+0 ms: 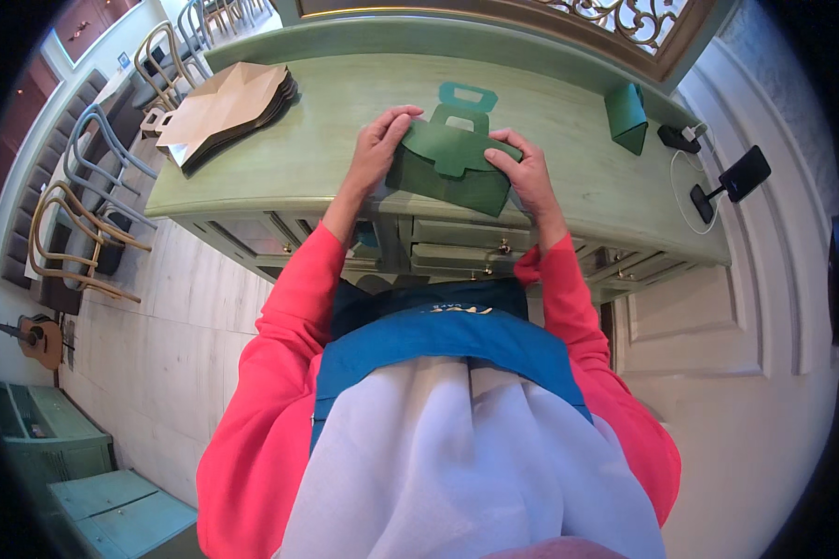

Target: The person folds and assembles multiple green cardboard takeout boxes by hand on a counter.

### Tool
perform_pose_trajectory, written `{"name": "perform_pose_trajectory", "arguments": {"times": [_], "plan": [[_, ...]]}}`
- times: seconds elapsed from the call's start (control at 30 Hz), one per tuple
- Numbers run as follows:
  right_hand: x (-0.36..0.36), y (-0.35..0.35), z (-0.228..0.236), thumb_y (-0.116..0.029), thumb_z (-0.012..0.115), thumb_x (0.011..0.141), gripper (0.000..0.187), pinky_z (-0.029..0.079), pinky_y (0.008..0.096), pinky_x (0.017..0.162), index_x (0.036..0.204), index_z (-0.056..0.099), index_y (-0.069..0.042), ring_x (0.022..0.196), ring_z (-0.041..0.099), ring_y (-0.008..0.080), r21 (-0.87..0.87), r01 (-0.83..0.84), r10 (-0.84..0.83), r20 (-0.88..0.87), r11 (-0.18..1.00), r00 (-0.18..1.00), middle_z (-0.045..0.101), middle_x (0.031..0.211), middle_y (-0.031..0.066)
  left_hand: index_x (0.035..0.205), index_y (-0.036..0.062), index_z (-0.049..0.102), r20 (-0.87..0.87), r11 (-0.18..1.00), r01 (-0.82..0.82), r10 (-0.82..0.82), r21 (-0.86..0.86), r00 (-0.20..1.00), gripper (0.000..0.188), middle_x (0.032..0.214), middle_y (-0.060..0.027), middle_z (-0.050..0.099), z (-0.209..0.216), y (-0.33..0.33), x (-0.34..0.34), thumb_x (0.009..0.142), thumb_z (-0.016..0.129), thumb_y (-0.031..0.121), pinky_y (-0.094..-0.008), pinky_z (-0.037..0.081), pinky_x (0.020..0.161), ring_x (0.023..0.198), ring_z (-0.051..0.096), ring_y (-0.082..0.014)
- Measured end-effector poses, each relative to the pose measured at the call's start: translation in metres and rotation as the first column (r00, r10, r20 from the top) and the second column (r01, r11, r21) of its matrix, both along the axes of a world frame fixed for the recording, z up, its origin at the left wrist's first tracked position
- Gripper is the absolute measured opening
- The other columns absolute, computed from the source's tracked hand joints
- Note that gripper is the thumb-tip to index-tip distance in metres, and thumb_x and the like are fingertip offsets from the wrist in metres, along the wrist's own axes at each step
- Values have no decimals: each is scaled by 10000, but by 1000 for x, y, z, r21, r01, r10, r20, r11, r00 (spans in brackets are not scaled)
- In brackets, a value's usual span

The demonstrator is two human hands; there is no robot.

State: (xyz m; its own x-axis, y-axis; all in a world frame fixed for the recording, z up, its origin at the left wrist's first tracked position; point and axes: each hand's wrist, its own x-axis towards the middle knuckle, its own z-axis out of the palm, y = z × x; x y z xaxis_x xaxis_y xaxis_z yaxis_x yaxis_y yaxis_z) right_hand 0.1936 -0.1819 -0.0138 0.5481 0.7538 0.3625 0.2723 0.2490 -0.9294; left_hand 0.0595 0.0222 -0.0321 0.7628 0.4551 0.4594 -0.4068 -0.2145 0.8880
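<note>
Nearest the body, a blue apron (438,340) is worn; beyond it, drawers (452,233) are set under the tabletop (345,79). The green box (457,191) is held at the tabletop's front edge, roughly centred before the body, presumably so that both sides can be reached equally. Whether its base is borne by the tabletop cannot be told.

The left hand (383,142) is clamped on the box's upper left corner, fingers bent over the edge. The right hand (524,170) is clamped on the upper right corner, thumb pressed to the front, fingers behind. By this opposed hold the thin card is probably kept square. The front tab (451,165) lies over the front face; whether it is tucked in cannot be told. A teal handle loop (468,96) is seen beyond the lid.

To the left, brown card blanks (222,104) are stacked flat, likely to save room. To the right, a second green box (627,119) is placed near the back ledge, apparently out of the working area. A phone (745,174) is propped on a stand, near a black charger (679,140).

Farther left, chairs (76,238) are seen.
</note>
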Motion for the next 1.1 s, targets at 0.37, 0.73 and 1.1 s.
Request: {"name": "perform_pose_trajectory", "arguments": {"times": [0.37,0.73,1.1], "plan": [[-26,-1,18,-198,713,727,417,381,398,924,1121,605,-114,1078,506,271,142,291,-247,897,946,366,552,1199,65,1023,38,566,116,993,-99,106,-64,988,246,897,15,535,-10,-16,16,991,441,247,-206,386,763,838,466,-60],[-20,-2,25,-203,674,759,430,383,403,894,1179,587,-168,1073,493,255,-22,251,-63,944,968,324,498,1300,13,1063,25,534,217,985,-150,166,-87,962,183,923,-20,556,-11,-15,22,954,508,169,-239,405,799,876,502,-104],[-14,-4,25,-115,648,756,475,420,405,852,1212,578,-229,1045,501,269,8,218,-50,981,976,189,490,1301,43,1368,23,305,226,865,-392,333,313,915,746,1248,-153,470,-15,-24,-1,769,731,150,-378,361,998,1170,450,-285]]}}
